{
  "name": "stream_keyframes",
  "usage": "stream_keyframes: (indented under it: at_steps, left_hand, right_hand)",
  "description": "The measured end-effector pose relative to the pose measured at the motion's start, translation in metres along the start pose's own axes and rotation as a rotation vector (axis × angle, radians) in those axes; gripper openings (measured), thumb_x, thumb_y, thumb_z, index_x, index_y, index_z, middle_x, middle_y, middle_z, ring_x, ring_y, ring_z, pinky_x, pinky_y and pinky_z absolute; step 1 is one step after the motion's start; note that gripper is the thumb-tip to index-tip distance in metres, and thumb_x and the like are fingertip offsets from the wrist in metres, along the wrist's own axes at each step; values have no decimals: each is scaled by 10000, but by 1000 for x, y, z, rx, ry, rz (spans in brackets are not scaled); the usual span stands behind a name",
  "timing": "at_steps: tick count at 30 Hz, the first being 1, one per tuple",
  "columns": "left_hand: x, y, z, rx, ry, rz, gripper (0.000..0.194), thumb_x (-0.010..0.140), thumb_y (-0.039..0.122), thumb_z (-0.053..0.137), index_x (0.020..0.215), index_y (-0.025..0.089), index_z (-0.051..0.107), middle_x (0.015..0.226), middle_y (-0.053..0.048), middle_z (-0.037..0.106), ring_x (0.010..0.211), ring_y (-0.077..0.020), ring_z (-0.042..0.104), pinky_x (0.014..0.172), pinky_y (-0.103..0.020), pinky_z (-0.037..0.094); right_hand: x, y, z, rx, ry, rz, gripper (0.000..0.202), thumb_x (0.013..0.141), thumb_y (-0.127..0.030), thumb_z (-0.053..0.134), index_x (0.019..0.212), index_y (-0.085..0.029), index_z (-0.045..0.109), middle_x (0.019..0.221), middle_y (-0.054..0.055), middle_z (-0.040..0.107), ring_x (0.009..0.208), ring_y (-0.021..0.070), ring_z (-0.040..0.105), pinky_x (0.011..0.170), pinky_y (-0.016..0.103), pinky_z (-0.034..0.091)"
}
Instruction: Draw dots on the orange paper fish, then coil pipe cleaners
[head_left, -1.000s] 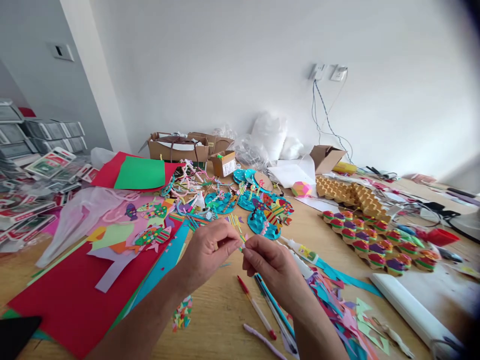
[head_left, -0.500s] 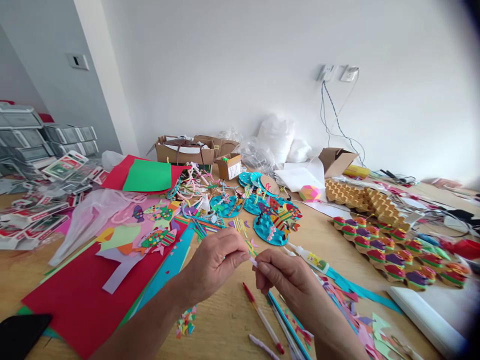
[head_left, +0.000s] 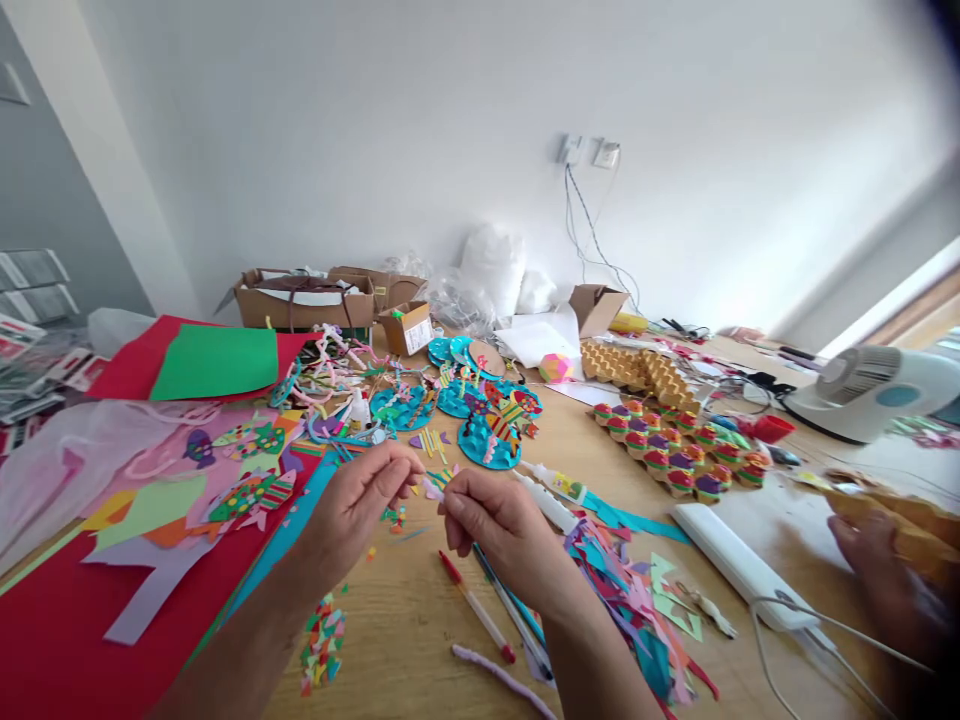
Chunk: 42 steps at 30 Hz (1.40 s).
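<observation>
Both of my hands are raised over the middle of the table, fingertips close together. My left hand (head_left: pixel 360 505) is closed in a pinch; what lies between its fingertips is too small to make out. A small pale lilac piece (head_left: pixel 433 489) shows at the fingertips of my right hand (head_left: pixel 495 525), which is closed on it. Beneath them on the table are a red-capped pen (head_left: pixel 478 608), thin blue and white sticks (head_left: pixel 517 600) and a lilac fuzzy stem (head_left: pixel 502 680). Behind the hands lie striped paper fish (head_left: pixel 517 410) on blue painted discs (head_left: pixel 487 445).
Red paper (head_left: pixel 67 640) and decorated fish (head_left: pixel 251 495) lie at left. Glue bottles (head_left: pixel 551 483), paper scraps (head_left: pixel 622 590), a white power bank-like bar (head_left: pixel 739 565), painted egg cartons (head_left: pixel 679 455) and a fan (head_left: pixel 877 390) are at right. Another person's hand (head_left: pixel 874 560) holds a yellow carton (head_left: pixel 907 525).
The view has turned right, bringing in the fan and another person's hand with a carton. My hands stay close together, pinched in much the same pose.
</observation>
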<state>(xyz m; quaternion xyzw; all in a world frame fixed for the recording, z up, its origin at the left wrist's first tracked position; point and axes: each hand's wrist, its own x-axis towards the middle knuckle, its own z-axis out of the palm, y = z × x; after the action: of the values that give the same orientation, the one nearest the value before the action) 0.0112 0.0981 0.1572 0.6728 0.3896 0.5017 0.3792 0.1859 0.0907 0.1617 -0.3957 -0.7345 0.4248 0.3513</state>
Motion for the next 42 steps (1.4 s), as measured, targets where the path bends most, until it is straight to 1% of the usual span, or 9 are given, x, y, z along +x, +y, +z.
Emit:
stream_keyframes:
  at_steps: [3,9,17,23,29,32,36,39,42]
  left_hand:
    - [-1,-4,1,-94,-5,-47,284,867,429,430,843,195,588,693,-10,550,645,-153,502,571,-241,401]
    - [1,-5,5,28,42,-23,199,807,332,513,673,194,561,586,37,446,541,-114,388,490,-211,317]
    - [0,-7,7,-5,26,-76,159,793,326,529,720,188,559,606,41,468,544,-106,399,494,-209,311]
    - [1,-9,7,-103,15,-106,158,778,315,555,698,179,545,595,42,450,548,-104,385,504,-215,300]
    - [0,-9,12,-326,25,-158,211,759,333,584,637,172,524,578,34,471,558,-107,400,537,-224,327]
    - [0,-7,11,-343,14,-169,206,750,334,602,641,170,542,583,35,490,563,-105,418,547,-223,336]
    - [0,-5,8,-322,-13,-161,147,730,318,639,729,178,596,631,36,521,577,-104,434,546,-218,339]
    - [1,-6,8,-296,-24,-96,135,740,280,627,662,174,594,588,44,488,556,-97,407,532,-215,323]
    - [0,-6,9,-306,-22,-43,105,758,253,612,683,180,597,640,35,527,612,-103,454,577,-215,345]
  right_hand:
    - [0,-1,2,-64,39,-21,333,920,-331,404,640,-175,495,550,-34,520,486,74,480,496,176,371]
    - [0,0,6,-133,65,-18,241,902,-263,439,692,-178,520,557,-41,535,516,77,492,505,174,355]
    - [1,-3,5,-193,72,-28,222,889,-241,462,689,-175,531,565,-40,540,515,81,480,506,184,341]
    - [1,-1,5,-126,38,-14,244,889,-302,457,688,-177,516,564,-37,528,500,85,468,491,192,348]
    - [2,5,2,-114,37,-57,225,871,-296,474,694,-174,540,559,-31,540,514,92,479,503,195,358]
    - [1,4,1,-144,49,-49,231,868,-288,472,679,-174,540,553,-30,542,509,92,481,499,195,354]
    - [-1,0,1,-159,80,-34,226,867,-288,463,687,-175,539,572,-25,545,527,98,490,504,196,362]
    - [-1,0,1,-156,76,-22,224,868,-304,467,702,-175,545,582,-22,548,537,102,490,505,200,362]
    - [-2,2,1,-132,65,-14,226,868,-319,472,712,-175,550,588,-18,551,542,106,492,509,207,368]
